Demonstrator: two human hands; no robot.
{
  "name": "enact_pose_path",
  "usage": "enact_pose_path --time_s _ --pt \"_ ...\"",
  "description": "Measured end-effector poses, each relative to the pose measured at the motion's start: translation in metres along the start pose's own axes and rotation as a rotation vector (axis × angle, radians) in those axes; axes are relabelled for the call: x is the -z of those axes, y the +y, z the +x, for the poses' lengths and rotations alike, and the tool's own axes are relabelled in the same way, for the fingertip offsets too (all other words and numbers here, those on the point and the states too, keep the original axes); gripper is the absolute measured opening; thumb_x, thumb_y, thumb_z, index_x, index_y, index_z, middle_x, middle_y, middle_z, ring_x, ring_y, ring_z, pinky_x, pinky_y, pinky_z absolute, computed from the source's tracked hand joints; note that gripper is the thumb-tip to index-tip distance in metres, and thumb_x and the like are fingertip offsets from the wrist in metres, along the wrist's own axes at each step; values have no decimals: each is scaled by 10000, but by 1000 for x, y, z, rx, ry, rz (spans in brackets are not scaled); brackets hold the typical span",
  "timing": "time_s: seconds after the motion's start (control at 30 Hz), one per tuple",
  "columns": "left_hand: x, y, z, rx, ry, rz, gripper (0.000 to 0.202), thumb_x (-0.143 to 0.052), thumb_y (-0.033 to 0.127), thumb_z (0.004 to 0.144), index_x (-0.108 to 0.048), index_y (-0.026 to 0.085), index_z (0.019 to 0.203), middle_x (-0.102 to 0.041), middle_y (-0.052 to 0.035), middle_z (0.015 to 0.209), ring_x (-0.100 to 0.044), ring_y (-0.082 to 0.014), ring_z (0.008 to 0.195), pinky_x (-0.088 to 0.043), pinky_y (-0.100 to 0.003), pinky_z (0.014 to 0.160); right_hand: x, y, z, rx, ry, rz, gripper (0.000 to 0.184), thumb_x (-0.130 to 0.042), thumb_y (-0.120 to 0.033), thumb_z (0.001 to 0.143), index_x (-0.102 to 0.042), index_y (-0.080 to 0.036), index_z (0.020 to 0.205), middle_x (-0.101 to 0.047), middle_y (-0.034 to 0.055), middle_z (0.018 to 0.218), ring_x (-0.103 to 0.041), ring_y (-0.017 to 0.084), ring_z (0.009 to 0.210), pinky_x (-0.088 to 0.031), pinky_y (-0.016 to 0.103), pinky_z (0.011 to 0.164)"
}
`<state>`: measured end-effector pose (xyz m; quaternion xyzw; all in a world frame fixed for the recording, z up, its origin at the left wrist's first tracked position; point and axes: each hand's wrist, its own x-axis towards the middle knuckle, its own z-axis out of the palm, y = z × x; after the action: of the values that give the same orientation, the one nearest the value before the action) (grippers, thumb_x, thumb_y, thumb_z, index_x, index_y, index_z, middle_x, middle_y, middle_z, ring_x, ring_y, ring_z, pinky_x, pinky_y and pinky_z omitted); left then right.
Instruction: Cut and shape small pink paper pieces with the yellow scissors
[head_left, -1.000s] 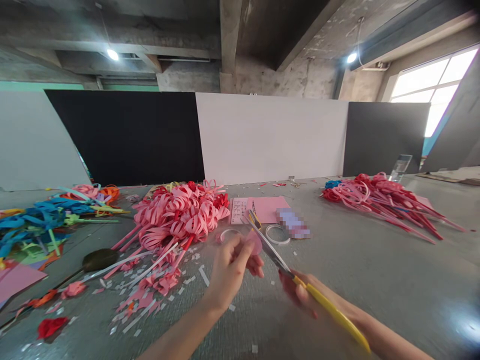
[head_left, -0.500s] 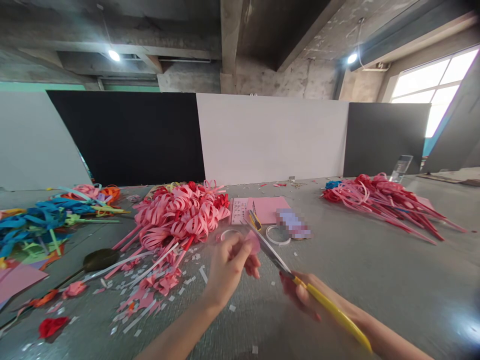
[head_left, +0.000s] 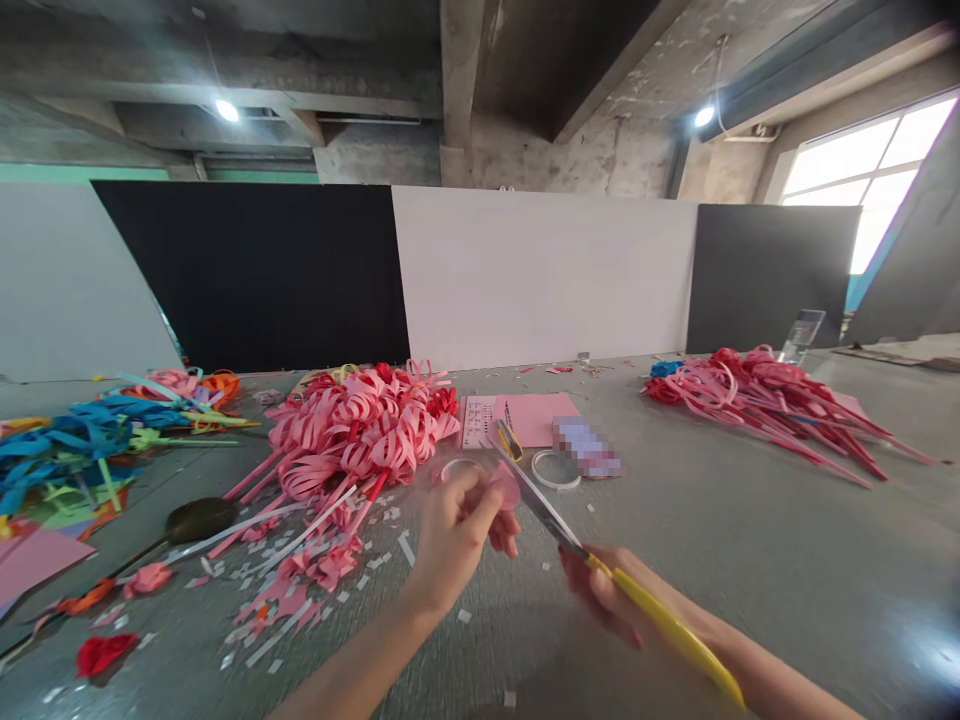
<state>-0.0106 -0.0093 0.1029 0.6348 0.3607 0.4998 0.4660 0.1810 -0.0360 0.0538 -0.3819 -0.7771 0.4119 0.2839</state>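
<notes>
Little has shifted since the earlier frames: the blades have stayed against the pink paper, and both hands hold the same spot above the table. Fingers of the left hand (head_left: 450, 545) are pinched together on a small pink paper piece (head_left: 508, 487), held up near the middle of the view. The right hand (head_left: 611, 595) is clamped around the yellow handle of the scissors (head_left: 559, 530), blades touching that paper's edge. Beneath lies the grey table (head_left: 750, 560). Left of the hands sits a heap of pink paper flowers (head_left: 360, 425); scraps (head_left: 300, 590) litter the surface nearby.
</notes>
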Motion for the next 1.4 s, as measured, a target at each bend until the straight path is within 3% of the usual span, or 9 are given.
enact_pose_path --time_s 0.3,0.57,0.83,1.4 --pt "3 0 2 38 -31 -5 226 -457 256 795 -427 156 594 -567 16 483 -524 -80 357 -398 -197 393 3 0 0 -17 -1 -42 592 -168 -732 710 -344 -179 593 -321 -63 464 -260 42 390 -204 176 368" --pt "11 6 7 103 -126 -75 208 -479 237 772 -437 150 587 -557 19 466 -505 -76 334 -397 -188 358 11 2 -3 -24 -59 -58 582 -193 -714 725 -386 -172 635 -334 -49 524 -273 54 431 -221 172 373" --pt "8 4 8 79 -92 -79 209 -475 259 786 -445 151 609 -563 15 481 -517 -71 348 -388 -178 369 9 3 -7 -73 -40 -12 580 -229 -674 751 -475 -158 843 -421 11 695 -368 107 588 -336 202 474" --pt "6 5 6 90 -70 -53 217 -470 257 784 -432 159 594 -560 20 475 -515 -72 352 -376 -186 373 8 8 -2 -20 -55 13 570 -217 -684 746 -443 -161 776 -401 -3 660 -344 95 555 -288 193 448"
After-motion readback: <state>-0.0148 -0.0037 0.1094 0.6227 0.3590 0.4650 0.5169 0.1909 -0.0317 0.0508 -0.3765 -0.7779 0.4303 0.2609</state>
